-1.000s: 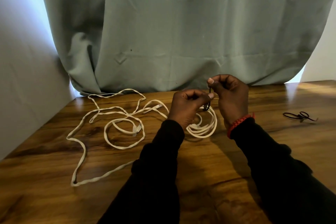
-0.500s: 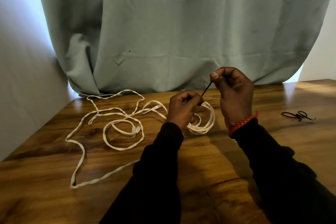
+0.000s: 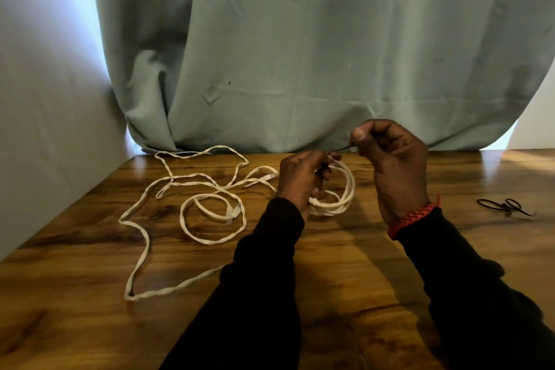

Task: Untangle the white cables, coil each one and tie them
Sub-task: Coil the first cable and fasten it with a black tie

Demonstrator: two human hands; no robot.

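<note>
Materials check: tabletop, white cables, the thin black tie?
Brown table: wood or wood-look laminate, glossy; grain and window glare show. Flat white cables: matte, plastic-looking jacket, clear plugs. Thin black tie pinched by right hand: probably plastic or wire; too thin to tell.

2 hands (image 3: 303, 180), 1 coiled white cable (image 3: 345, 192), 1 loose white cable (image 3: 186, 210), 1 spare black tie (image 3: 506, 207), 1 curtain (image 3: 300, 54).

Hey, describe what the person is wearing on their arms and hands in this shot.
Both arms are covered by long black sleeves reaching the wrists. The right hand has a red braided bracelet at the wrist, just above the cuff. The left hand is bare, with no gloves, rings or watch visible.
</note>
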